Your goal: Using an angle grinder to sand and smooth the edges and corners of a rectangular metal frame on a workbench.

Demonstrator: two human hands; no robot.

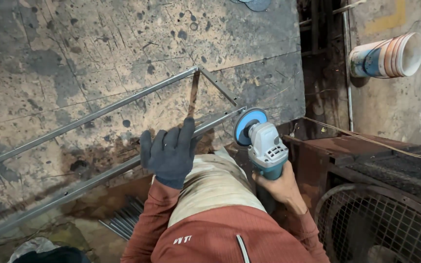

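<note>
Angle grinder [264, 143] with teal body and blue flap disc gripped around its rear handle by bare right hand [281, 185], disc set against near rail of steel frame [123, 104] at bench's right front corner; gloved left hand [170, 152] pressed flat on that same rail, fingers together and extended, thumb raised; frame lay long across scarred, stained bench [74, 44], its short end piece near right edge; striped plastic bucket [388, 56] beyond bench; rusty mesh guard [381, 229] below right.
</note>
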